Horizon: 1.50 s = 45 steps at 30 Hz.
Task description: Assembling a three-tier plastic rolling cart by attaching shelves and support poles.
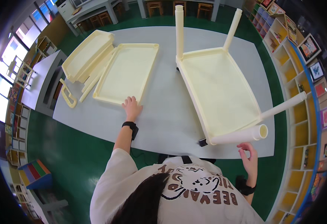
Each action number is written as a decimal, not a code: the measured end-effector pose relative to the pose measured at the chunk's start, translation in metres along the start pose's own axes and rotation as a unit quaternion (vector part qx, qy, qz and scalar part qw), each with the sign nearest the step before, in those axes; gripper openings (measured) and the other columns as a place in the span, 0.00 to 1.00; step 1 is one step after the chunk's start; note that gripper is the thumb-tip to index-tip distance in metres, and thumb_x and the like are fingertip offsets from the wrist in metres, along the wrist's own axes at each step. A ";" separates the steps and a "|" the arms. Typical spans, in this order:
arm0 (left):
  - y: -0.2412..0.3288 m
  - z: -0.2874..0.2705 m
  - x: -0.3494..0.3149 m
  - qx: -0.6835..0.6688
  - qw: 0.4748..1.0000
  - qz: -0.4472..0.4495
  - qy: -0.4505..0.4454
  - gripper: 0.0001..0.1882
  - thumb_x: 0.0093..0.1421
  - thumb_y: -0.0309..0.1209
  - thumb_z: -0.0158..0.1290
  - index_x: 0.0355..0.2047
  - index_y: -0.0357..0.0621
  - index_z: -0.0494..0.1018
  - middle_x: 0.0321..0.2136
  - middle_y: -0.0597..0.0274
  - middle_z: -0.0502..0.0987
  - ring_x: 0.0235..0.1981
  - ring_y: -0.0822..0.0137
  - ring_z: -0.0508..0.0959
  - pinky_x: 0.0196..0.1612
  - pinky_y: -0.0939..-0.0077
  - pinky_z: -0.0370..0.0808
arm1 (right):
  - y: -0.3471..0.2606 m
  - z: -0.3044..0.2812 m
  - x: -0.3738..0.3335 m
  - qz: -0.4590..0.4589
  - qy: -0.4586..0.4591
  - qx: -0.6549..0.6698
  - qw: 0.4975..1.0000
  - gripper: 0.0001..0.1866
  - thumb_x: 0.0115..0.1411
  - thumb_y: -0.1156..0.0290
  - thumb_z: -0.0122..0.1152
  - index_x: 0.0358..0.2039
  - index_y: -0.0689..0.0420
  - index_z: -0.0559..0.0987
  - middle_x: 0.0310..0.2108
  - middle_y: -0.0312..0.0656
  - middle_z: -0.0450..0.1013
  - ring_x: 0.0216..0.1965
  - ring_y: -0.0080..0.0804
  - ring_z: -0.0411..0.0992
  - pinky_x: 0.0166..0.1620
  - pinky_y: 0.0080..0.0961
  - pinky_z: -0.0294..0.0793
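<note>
The left hand (132, 107) lies flat with fingers spread, pressing on the near edge of a cream plastic tray panel (128, 72) that rests on the pale grey surface (163, 119). The panel lies left of centre, its raised rim facing up. Just beside its far-left corner a second tray panel (87, 56) is stacked tilted, overhanging the surface's left edge, with loose cream tubes (92, 82) lying between the two and a cream handle piece (68, 97) near the left edge.

The right hand (248, 156) is raised off the near-right edge of the surface, fingers loosely curled and partly open, holding nothing, just below the open end of the nearest leg tube (241, 136). That tube belongs to an upturned cream shelf tray (217, 89) fitted with four legs: two far legs (179, 31) stand up toward the far edge, and another leg (282, 106) juts out past the right edge. A small black caster (203, 142) shows at the tray's near corner, close to the surface's near edge.

Between the flat panel and the legged tray runs a wide bare strip of surface. Green floor (77, 156) surrounds it; bookshelves (301, 74) stand close along the right.
</note>
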<state>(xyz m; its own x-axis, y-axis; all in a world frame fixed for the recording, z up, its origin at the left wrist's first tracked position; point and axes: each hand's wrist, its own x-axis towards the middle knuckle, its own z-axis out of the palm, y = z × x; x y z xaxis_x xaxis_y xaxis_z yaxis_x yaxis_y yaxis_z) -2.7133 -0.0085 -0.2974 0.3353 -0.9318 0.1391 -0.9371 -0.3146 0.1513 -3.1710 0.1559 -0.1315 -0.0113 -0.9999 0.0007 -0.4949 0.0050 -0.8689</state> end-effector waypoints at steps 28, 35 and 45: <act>0.002 -0.052 0.017 -0.179 0.907 0.173 0.341 0.12 0.38 0.32 0.54 0.13 0.39 0.62 0.12 0.59 0.63 0.14 0.58 0.65 0.16 0.69 0.61 | -0.009 -0.028 -0.009 -0.262 0.249 -0.330 0.872 0.04 0.41 0.85 0.52 0.16 0.62 0.69 0.06 0.35 0.53 0.07 0.28 0.52 0.16 0.20 0.53; 0.012 -0.092 0.036 -0.271 0.867 0.127 0.399 0.11 0.39 0.30 0.54 0.13 0.37 0.63 0.11 0.57 0.63 0.13 0.59 0.63 0.17 0.72 0.59 | -0.015 -0.048 -0.007 -0.313 0.317 -0.315 0.838 0.03 0.40 0.87 0.51 0.17 0.66 0.69 0.07 0.37 0.55 0.08 0.26 0.51 0.14 0.18 0.49; 0.001 -0.160 0.047 -0.318 0.845 0.087 0.420 0.12 0.42 0.30 0.50 0.11 0.33 0.64 0.06 0.56 0.60 0.10 0.66 0.58 0.16 0.74 0.54 | 0.001 -0.089 0.017 -0.331 0.415 -0.331 0.780 0.03 0.44 0.86 0.50 0.22 0.67 0.70 0.13 0.41 0.61 0.13 0.28 0.58 0.17 0.19 0.57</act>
<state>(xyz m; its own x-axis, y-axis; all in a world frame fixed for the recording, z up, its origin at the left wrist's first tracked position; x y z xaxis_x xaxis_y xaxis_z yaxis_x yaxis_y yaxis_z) -2.6831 -0.0237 -0.1337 0.3990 -0.4121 0.8191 -0.8269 0.2244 0.5157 -3.2486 0.1401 -0.0885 0.0150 -0.4352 0.9002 -0.9684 -0.2305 -0.0953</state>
